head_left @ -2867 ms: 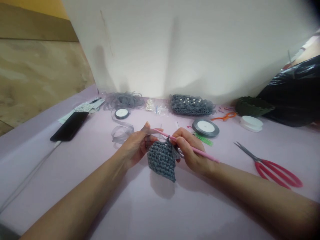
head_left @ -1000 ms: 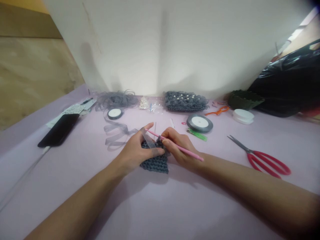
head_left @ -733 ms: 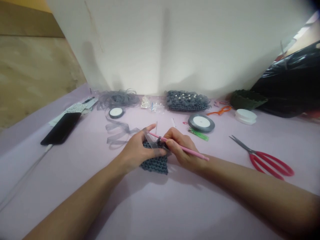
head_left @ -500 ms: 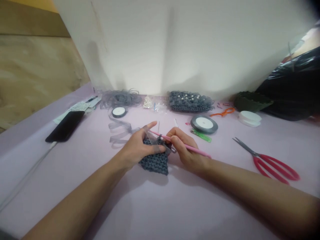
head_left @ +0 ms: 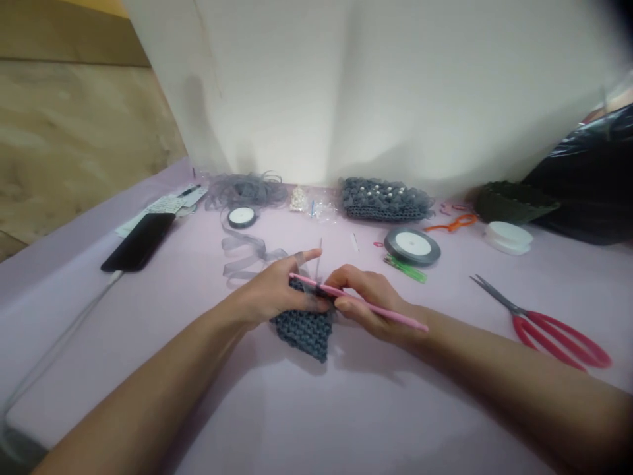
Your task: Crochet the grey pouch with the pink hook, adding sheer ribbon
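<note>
**Two hands crocheting at a lilac-topped bench [head_left: 445, 409]**

The left grip [head_left: 277, 290] pinches a knobbly grey ribbon-crochet panel [head_left: 301, 333] at the bench's front centre; the right grip [head_left: 368, 303] closes narrowly on a slim pink plastic crochet hook [head_left: 390, 317]. Beyond lie a flat grey ribbon spool [head_left: 412, 247] and red-handled steel scissors [head_left: 558, 340], against a smooth white wall [head_left: 395, 99].

Light is soft and even; faint shadows are cast on the wall [head_left: 277, 99] and table cover [head_left: 395, 422]. Edges are bowed, detail slightly blurred.
</note>
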The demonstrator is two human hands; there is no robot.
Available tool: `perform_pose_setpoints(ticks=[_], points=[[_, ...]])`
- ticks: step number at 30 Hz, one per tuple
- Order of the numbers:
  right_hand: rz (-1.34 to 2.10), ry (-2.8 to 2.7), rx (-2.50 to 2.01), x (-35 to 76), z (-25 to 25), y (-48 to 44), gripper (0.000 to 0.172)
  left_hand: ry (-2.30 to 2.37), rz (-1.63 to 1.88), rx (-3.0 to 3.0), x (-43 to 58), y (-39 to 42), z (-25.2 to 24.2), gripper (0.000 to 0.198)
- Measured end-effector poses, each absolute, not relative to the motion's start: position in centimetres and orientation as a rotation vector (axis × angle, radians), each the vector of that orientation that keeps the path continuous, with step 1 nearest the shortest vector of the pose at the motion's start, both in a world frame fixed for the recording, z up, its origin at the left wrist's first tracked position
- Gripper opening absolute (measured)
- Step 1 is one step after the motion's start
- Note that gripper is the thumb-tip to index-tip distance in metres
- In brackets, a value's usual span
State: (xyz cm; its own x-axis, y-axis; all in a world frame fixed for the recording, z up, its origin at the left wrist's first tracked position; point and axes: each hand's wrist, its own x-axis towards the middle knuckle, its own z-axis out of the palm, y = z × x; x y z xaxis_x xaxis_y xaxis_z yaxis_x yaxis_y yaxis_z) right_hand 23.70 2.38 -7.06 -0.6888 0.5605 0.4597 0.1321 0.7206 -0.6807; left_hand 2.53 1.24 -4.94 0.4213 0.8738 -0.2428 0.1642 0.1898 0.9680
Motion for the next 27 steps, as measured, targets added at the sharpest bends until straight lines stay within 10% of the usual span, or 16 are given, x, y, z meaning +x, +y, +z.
perform_pose_setpoints(ticks=[27], points=[[1.309, -1.823, -0.907, 22.9, -3.9, 1.8, 0.026, 1.006, 1.008, 0.844, 1.9, 2.5, -5.1, 0.074]])
